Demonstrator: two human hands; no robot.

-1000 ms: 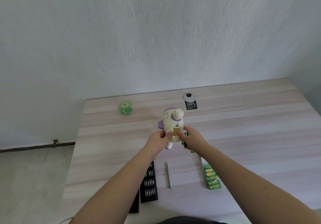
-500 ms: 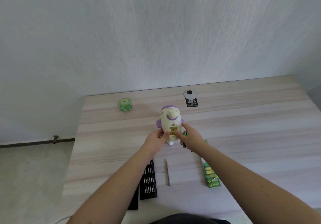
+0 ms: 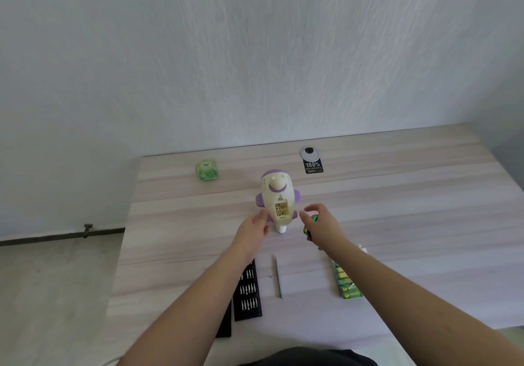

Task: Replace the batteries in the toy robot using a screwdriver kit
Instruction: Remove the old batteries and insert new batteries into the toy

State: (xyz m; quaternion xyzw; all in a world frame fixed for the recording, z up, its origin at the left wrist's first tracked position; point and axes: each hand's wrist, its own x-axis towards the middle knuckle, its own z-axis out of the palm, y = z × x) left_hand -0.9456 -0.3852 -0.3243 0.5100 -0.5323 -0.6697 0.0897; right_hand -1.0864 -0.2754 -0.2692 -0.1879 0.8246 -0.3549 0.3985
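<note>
Wood table (image 3: 397, 195): toy robot (image 3: 279, 198) btwn open left hand (image 3: 253, 231) & right hand (image 3: 321, 228) gripping batteries (image 3: 307, 228); bit case (image 3: 248, 292), battery pack (image 3: 347, 283) nearby.

Toy robot (image 3: 277, 198) glossy plastic, seemingly

A: What colours am I seeing on the toy robot (image 3: 276, 195)?

B: From my feed, a cream body with purple arms, a purple cap and a purple curved band; its open battery bay (image 3: 281, 210) looks yellowish.

A: And the table (image 3: 397, 195)?

B: Pale wood grain in pinkish-grey streaks. On it I see a green-and-yellow battery pack (image 3: 347, 283), a black bit tray (image 3: 247, 292) with silver bits, a grey screwdriver (image 3: 278, 276), a green-and-white cube (image 3: 206, 169) and a black tag (image 3: 313, 166) with white lettering.
</note>
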